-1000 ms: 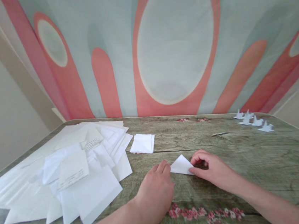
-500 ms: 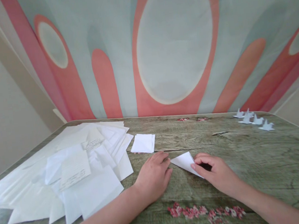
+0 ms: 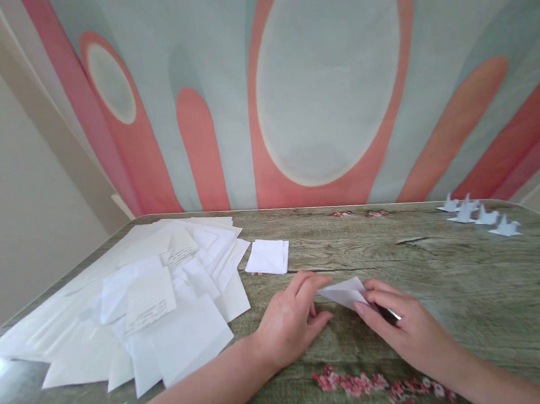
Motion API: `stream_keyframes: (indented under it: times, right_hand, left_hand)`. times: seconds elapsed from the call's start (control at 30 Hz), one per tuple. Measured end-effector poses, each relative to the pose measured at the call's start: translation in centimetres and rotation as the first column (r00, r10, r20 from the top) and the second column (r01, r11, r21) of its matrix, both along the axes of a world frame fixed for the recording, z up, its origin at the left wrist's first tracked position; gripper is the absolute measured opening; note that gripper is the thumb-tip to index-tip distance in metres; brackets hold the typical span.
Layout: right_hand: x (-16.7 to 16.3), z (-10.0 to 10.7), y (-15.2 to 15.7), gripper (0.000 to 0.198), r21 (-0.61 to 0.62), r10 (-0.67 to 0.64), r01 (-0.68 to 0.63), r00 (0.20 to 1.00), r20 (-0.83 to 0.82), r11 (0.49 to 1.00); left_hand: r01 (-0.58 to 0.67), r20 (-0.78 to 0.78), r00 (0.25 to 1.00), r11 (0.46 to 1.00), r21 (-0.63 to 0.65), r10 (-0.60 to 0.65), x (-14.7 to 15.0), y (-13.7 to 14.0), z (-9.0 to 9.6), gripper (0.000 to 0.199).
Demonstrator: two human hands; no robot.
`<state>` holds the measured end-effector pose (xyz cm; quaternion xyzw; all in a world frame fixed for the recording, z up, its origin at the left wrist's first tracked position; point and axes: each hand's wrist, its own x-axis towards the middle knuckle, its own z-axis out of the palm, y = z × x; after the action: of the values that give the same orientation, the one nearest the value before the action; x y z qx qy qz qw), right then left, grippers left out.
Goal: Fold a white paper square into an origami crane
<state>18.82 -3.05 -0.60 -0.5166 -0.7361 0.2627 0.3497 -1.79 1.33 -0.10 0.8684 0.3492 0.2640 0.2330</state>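
Loose paper sheets (image 3: pixel 145 363) lie overlapped across the left portion of the wood-grain table (image 3: pixel 512 305). A stack of square paper (image 3: pixel 267 257) is positioned just beside the sheets. Left hand (image 3: pixel 290 322): thumb and index finger spread apart, index fingertip at the left point of the folded paper (image 3: pixel 347 291); contact cannot be confirmed. The folded paper is located between both hands. Right hand (image 3: pixel 403 320): thumb and fingers pinching its right end. White paper birds (image 3: pixel 486 216) stand grouped near the far right corner
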Motion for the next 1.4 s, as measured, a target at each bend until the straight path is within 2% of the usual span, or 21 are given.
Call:
stream_keyframes:
  times: [0.13,0.33,0.47,0.63,0.77,0.97,1.07,1.2,1.3,1.4]
  right_hand:
    - [-0.2,0.2,-0.1,0.013,0.062,0.021,-0.024,0.999,0.04,0.998]
    - [-0.6,-0.4,-0.3,0.021,0.093,0.064,-0.076,0.99,0.124,0.993]
    - [-0.7,-0.6,-0.4,0.029,0.102,0.091,-0.107,0.985,0.148,0.989]
    - [-0.8,0.0,-0.6,0.041,0.108,0.116,-0.136,0.978,0.175,0.985]
    - [-1.0,0.0,-1.0,0.041,0.097,0.135,-0.157,0.969,0.205,0.983]
    - [-0.8,-0.9,-1.2,0.048,0.065,0.076,-0.092,0.972,0.223,0.994]
    - [-0.7,-1.0,-1.2,0.05,0.017,0.058,-0.063,0.978,0.198,0.998]
    - [-0.4,-1.2,-1.0,0.054,-0.002,0.059,-0.059,0.994,0.093,0.998]
    - [0.0,-1.5,-0.6,0.06,0.025,0.061,-0.063,0.996,0.071,0.998]
    - [0.3,-1.7,-0.1,0.055,0.098,0.043,-0.059,0.986,0.159,0.993]
  left_hand:
    - [0.026,-0.052,0.998,0.999,0.036,-0.024,-0.2,-0.2,0.3,0.048]
    - [0.185,0.003,0.983,0.982,-0.043,-0.186,0.0,0.0,0.1,0.071]
    - [0.225,0.0,0.974,0.974,-0.04,-0.225,-0.1,0.0,0.2,0.067]
    - [0.186,-0.059,0.981,0.983,0.009,-0.185,-0.2,-0.1,0.5,0.063]
    - [0.206,-0.083,0.976,0.978,0.032,-0.203,-0.2,-0.1,0.6,0.061]
    - [0.171,-0.061,0.984,0.982,0.084,-0.166,-0.1,0.2,0.3,0.04]
    - [0.159,0.002,0.987,0.982,0.104,-0.16,-0.1,0.4,0.0,0.026]
    - [0.106,0.109,0.987,0.99,0.09,-0.115,-0.1,0.9,-0.7,0.019]
    - [0.069,0.16,0.984,0.996,0.053,-0.076,-0.2,1.0,-1.0,0.016]
    - [0.066,0.183,0.981,0.998,0.025,-0.069,-0.1,1.1,-1.1,0.016]
